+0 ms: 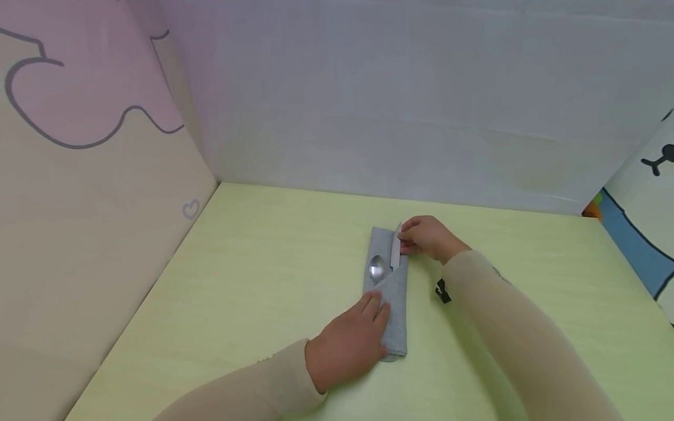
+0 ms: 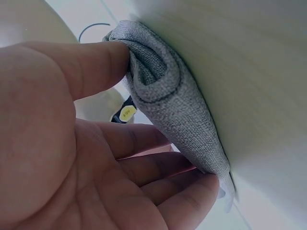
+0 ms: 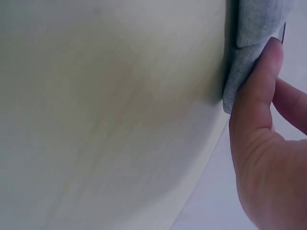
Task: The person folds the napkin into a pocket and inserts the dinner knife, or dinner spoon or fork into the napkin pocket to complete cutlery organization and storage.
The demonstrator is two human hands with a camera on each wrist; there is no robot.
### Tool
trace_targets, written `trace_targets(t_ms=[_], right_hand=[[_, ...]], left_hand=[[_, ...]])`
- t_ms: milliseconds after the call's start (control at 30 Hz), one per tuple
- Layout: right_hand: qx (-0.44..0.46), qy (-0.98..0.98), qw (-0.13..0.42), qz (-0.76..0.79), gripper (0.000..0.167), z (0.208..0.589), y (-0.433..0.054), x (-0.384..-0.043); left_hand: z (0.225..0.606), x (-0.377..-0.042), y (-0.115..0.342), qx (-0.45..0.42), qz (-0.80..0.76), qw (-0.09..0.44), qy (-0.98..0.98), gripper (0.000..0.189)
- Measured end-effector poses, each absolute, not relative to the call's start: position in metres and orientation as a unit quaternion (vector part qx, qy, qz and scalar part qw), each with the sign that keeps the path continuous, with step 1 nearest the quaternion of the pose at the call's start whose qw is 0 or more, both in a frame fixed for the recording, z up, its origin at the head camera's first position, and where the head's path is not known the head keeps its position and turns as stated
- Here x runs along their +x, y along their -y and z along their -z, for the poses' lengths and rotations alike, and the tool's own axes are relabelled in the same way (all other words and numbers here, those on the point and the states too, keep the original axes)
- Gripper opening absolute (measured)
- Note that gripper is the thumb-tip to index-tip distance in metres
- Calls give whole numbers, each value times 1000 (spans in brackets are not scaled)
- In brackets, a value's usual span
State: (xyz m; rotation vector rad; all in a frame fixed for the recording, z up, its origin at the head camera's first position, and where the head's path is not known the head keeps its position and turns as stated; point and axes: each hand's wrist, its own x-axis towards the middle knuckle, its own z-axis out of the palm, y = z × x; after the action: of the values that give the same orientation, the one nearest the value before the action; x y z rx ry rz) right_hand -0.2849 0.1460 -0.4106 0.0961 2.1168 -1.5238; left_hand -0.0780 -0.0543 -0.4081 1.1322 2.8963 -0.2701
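A grey cloth napkin [image 1: 397, 310], folded into a long pocket, lies on the table. From its slanted opening shows the bowl of a metal spoon [image 1: 377, 268]. Beside the spoon, a pale, narrow table knife [image 1: 396, 248] sticks up from the pocket, its lower part hidden by cloth. My right hand [image 1: 426, 237] pinches the knife at its far end. In the right wrist view, the thumb [image 3: 261, 91] lies along the napkin's edge. My left hand [image 1: 350, 345] rests on the near part of the napkin, fingers extended over the fold and thumb [image 2: 103, 62] touching its near end.
The pale yellow-green table [image 1: 253, 275] meets a plain light wall [image 1: 368, 105] at the back and a cartoon-patterned wall [image 1: 95, 193] on the left. A small black piece [image 1: 443, 290] shows under the right sleeve. Something orange [image 1: 592, 210] sits at the far right corner.
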Motion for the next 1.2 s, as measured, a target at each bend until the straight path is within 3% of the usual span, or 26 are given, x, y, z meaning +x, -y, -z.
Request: trace_targets(t_ms=[633,967,1200], right_hand=[[25,-782,244,574,23,415,-149,-266],[15,-794,273,543,19,417,-152,-266],[33,-776,288,560,14,420,-151,-270]], left_hand=[[414,-81,55,374,93,-8,-923,72],[413,-81,55,370,42,-1,-928,61],[408,-75,39,326,50,17,-944,75]])
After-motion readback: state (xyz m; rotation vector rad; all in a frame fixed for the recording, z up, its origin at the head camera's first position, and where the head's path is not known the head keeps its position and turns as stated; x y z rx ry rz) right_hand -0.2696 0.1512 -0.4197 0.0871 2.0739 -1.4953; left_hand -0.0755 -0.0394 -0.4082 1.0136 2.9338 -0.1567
